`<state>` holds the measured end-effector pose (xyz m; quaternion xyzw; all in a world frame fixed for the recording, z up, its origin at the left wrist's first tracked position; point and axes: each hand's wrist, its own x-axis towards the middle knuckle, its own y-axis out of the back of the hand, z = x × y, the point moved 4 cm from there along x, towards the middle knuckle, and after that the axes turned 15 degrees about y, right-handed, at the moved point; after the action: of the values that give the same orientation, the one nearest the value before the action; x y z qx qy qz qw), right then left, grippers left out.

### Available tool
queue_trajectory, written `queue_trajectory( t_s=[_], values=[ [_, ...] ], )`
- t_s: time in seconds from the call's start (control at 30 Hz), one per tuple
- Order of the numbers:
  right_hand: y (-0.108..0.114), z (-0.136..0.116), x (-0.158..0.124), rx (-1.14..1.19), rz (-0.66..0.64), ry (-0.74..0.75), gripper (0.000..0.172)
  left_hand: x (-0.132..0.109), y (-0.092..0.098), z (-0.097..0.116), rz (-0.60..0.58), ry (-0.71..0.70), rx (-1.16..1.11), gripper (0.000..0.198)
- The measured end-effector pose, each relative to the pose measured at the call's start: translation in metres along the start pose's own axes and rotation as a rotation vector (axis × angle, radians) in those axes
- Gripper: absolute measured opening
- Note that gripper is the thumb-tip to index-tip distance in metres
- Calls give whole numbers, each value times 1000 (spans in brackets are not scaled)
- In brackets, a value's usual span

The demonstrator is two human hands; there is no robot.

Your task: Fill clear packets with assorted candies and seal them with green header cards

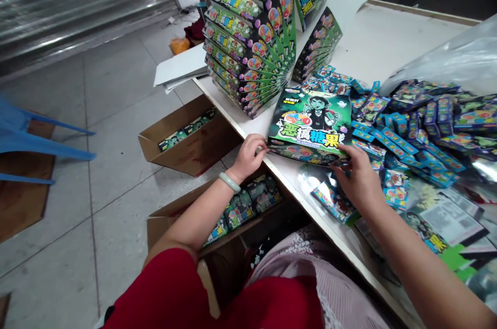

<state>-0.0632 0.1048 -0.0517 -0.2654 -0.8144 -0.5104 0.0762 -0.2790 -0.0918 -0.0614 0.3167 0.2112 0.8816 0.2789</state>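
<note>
A green and black candy box [310, 122], its lid closed and printed with a cartoon vampire, lies near the edge of the white table. My left hand [248, 157], a pale bangle on its wrist, pinches the box's front left corner. At the front right corner, my right hand [357, 176] grips the box between fingers and thumb; part of that grip is hidden. Small blue candy packs [396, 143] are heaped to the right of the box, and a few lie beneath my right hand.
Fanned stacks of flat green cartons [248, 44] stand behind the box. Below the table edge, a cardboard carton [171, 210] holds similar boxes, with another carton [190, 155] beyond it. A blue stool [39, 137] is at left. Plastic bags [458, 55] lie at right.
</note>
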Motion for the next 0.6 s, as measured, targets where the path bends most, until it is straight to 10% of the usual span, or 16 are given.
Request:
queue_trajectory(
  t_s=[0.6],
  values=[
    [2,-7,0,-167,-51,23,39,25,-17,15,-56,98,-64,53]
  ],
)
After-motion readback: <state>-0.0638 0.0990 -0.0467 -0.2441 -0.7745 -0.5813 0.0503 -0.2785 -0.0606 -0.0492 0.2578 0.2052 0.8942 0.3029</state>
